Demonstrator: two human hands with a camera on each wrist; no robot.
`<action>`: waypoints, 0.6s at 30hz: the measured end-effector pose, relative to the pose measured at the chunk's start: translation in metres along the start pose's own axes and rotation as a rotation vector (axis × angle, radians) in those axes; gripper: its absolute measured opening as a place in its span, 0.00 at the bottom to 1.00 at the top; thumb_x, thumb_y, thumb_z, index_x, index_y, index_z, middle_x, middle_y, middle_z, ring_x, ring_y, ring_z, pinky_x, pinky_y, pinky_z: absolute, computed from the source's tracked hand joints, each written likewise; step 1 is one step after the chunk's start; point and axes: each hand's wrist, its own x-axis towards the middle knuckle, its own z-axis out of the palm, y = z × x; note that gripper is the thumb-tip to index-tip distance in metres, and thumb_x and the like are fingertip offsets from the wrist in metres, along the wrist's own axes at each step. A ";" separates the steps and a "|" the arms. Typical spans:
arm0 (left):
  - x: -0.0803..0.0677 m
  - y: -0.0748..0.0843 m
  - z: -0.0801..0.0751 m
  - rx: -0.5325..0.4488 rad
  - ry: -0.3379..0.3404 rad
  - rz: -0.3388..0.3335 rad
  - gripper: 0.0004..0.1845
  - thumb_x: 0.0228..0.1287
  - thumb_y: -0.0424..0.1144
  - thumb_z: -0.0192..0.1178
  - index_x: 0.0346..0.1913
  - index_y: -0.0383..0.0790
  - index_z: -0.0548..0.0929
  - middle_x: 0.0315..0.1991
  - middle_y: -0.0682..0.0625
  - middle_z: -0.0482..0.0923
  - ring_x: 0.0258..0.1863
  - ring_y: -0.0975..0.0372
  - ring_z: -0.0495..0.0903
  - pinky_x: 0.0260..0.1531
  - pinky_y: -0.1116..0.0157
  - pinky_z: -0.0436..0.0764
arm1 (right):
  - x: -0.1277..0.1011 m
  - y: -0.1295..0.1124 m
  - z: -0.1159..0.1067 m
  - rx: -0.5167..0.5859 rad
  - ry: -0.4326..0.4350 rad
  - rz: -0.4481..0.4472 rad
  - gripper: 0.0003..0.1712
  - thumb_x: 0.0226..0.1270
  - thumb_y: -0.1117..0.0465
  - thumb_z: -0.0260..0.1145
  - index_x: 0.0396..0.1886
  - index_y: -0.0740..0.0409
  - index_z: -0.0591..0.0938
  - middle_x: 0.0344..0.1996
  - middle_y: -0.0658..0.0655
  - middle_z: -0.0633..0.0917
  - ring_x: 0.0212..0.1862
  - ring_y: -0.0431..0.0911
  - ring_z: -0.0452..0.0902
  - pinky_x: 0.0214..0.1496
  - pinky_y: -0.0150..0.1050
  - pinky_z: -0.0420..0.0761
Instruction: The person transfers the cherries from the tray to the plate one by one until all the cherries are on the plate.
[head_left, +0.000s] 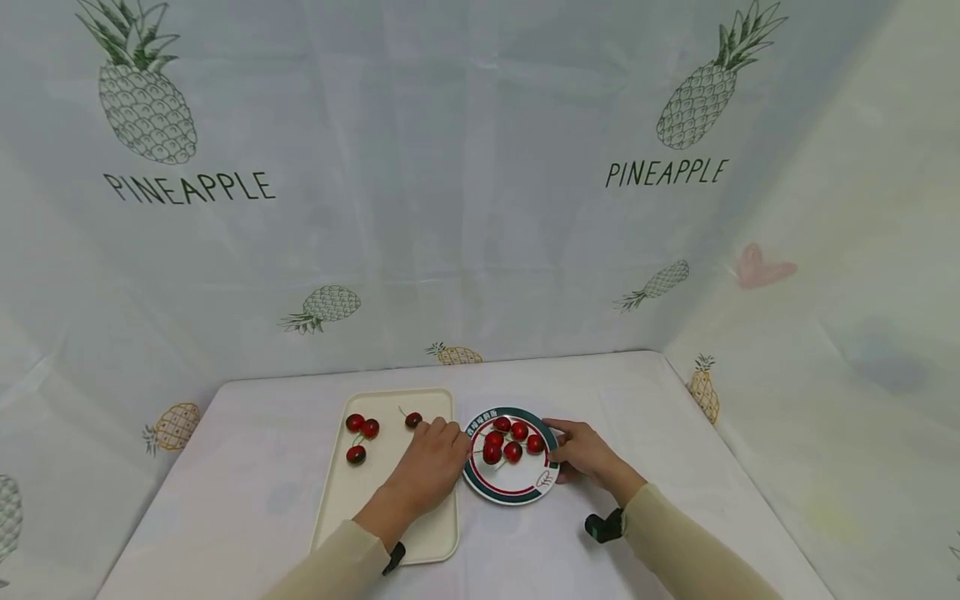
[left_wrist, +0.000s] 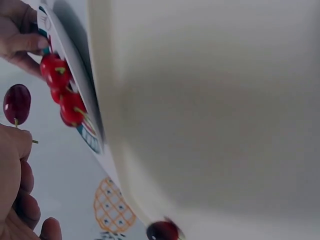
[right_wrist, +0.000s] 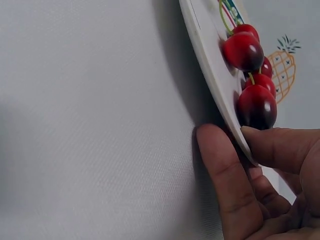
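Note:
A round white plate (head_left: 510, 498) with a green and red rim holds several red cherries (head_left: 513, 451). My right hand (head_left: 561, 452) pinches its right rim, thumb on top and fingers beneath, as the right wrist view shows (right_wrist: 227, 145). My left hand (head_left: 448, 433) lies over the cream tray (head_left: 375, 508), beside the plate's left edge. In the left wrist view the left hand (left_wrist: 15, 145) pinches the stem of a dark cherry (left_wrist: 16, 103). Several cherries (head_left: 369, 428) lie at the tray's far end.
The table (head_left: 637, 392) is covered in a white cloth and closed in by pineapple-print curtains at the back and on both sides. The tray sits left of centre with the plate touching its right side. Bare cloth lies to the far left and right.

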 end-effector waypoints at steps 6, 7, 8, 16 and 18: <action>0.016 0.023 0.001 -0.015 -0.051 0.013 0.09 0.74 0.45 0.67 0.49 0.45 0.81 0.42 0.52 0.78 0.41 0.59 0.68 0.43 0.62 0.69 | 0.001 -0.002 -0.001 -0.003 0.000 0.007 0.40 0.64 0.72 0.72 0.76 0.56 0.74 0.44 0.62 0.83 0.31 0.49 0.85 0.33 0.43 0.88; 0.019 0.026 0.002 -0.018 -0.059 0.012 0.10 0.74 0.45 0.67 0.49 0.45 0.82 0.42 0.52 0.78 0.42 0.59 0.69 0.42 0.62 0.68 | 0.001 -0.002 -0.001 -0.004 -0.001 0.010 0.39 0.64 0.73 0.71 0.76 0.56 0.74 0.43 0.62 0.83 0.32 0.49 0.85 0.33 0.43 0.88; 0.021 0.029 0.003 -0.020 -0.068 0.010 0.10 0.73 0.45 0.68 0.49 0.45 0.82 0.42 0.52 0.78 0.42 0.59 0.69 0.42 0.62 0.68 | 0.001 -0.003 -0.001 -0.004 -0.001 0.012 0.39 0.64 0.73 0.71 0.76 0.56 0.74 0.43 0.62 0.82 0.31 0.49 0.85 0.33 0.43 0.88; 0.033 0.047 0.012 -0.012 -0.140 -0.010 0.21 0.69 0.50 0.71 0.59 0.44 0.83 0.51 0.51 0.82 0.51 0.58 0.74 0.50 0.60 0.75 | -0.003 -0.006 0.000 0.005 -0.003 0.017 0.39 0.64 0.75 0.70 0.76 0.57 0.74 0.43 0.63 0.83 0.31 0.50 0.86 0.33 0.44 0.89; 0.036 0.050 0.015 -0.006 -0.147 -0.011 0.23 0.67 0.49 0.73 0.59 0.45 0.84 0.52 0.51 0.82 0.53 0.57 0.74 0.52 0.59 0.76 | -0.003 -0.006 -0.001 0.009 -0.007 0.010 0.39 0.64 0.75 0.69 0.76 0.57 0.74 0.43 0.63 0.83 0.31 0.50 0.87 0.33 0.44 0.89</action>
